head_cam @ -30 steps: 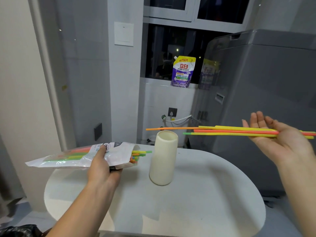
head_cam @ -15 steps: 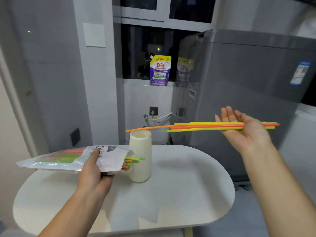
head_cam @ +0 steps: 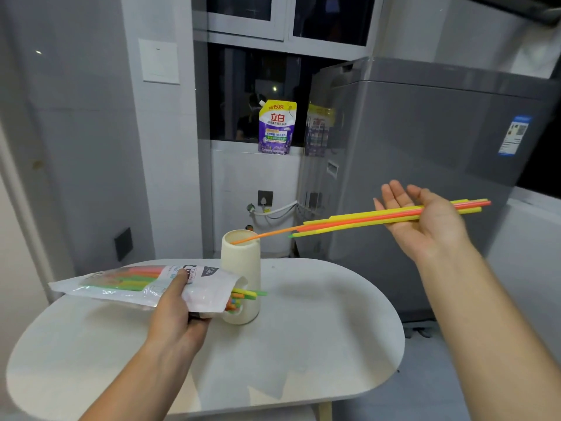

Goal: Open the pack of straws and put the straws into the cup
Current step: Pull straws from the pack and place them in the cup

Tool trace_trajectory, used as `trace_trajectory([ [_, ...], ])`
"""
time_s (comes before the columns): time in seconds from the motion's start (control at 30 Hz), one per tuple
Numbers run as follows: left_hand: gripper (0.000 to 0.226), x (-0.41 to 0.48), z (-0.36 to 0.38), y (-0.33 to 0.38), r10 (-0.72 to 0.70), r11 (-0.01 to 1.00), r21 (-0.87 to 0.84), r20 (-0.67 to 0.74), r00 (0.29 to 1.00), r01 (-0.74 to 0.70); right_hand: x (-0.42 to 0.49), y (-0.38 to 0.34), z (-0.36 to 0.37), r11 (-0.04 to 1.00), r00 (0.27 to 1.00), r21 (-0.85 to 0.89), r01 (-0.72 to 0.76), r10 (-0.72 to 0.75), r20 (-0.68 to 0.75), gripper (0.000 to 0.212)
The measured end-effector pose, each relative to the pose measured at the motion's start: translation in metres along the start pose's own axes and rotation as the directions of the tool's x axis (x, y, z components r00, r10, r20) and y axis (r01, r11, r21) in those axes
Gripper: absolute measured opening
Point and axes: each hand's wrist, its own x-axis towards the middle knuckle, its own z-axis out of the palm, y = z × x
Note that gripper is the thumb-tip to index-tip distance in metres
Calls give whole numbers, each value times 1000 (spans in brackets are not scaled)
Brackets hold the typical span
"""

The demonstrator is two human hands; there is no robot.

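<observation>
Two hands: left hand (head_cam: pixel 176 317) grips "Drink" pack (head_cam: pixel 121 284), right hand (head_cam: pixel 425 232) thumb-pins straws (head_cam: pixel 364 218); 立白 pouch (head_cam: pixel 276 129) behind.

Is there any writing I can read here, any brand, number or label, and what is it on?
"立白": on the purple pouch.
"150克": at the top of the same pouch.
The pouch's small lines: too blurred to read.
Print on the straw pack in the left hand: blurred and partly covered by that hand.
Blue sticker on the grey appliance: too small to read.
</observation>
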Motion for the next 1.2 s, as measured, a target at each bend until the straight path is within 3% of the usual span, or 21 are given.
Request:
trace_trajectory([
  [0.23, 36, 1, -3, 1, 0, 1000, -16, -19, 1000, 0, 1, 14, 30, 996, 999, -82, 17, -14, 46, 22],
  [0.4, 24, 1, -6, 4, -21, 1000, -13, 1, 1000, 21, 3, 26, 46, 991, 997, -130, 26, -17, 73, 22],
  [0.63, 30, 2, -10, 9, -25, 999, -30, -31, 999, 24, 9, 43, 69, 973, 993, -228, 46, -20, 113, 25],
  [1.0, 27, 4, -15, 13, -50, 998, -31, -49, 998, 49, 13, 71, 122, 876, 977, -473, 94, 10, 212, 21],
  [1.2, 40, 2, -17, 15, -44, 998, -45, -44, 998, 42, 10, 68, 147, 832, 960, -533, 154, 1, 280, 22],
])
